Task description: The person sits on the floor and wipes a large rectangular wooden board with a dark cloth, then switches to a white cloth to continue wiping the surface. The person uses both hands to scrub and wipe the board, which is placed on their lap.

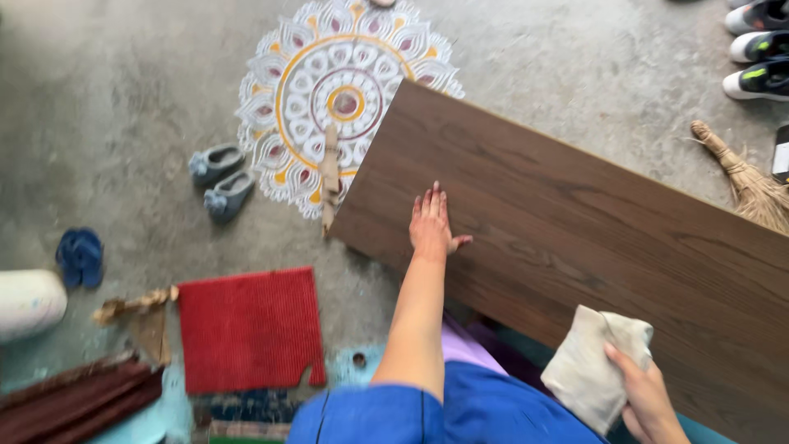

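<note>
Big dark wood-grain board (pixel 575 222) runs from centre frame down to the lower right, propped above the grey concrete floor (pixel 115 107), with its near corner over a painted floor pattern of white, orange and maroon petals (pixel 329 74) at top centre. A red ridged mat (pixel 251 329) lies lower left, with dark red slats (pixel 74 399) at the bottom left edge. A straw broom (pixel 744 177) sits at right, sports shoes (pixel 760 49) top right, grey slippers (pixel 218 177) and blue sandals (pixel 80 255) left of centre. A short pale wood strip (pixel 329 177) stands at the board's left edge. Left hand (pixel 433 224) lies flat on the board near that edge, fingers spread wide, palm down, empty. Right hand (pixel 645 395), bottom right, is closed around a folded beige cloth (pixel 593 362) resting on the board's near side. Judgement: wiping looks to be the step; it should go best with the flat hand pressing firmly so the board cannot slide, the cloth moved along the grain in long overlapping strokes, and the bracing hand shifted before the cloth reaches it.
</note>
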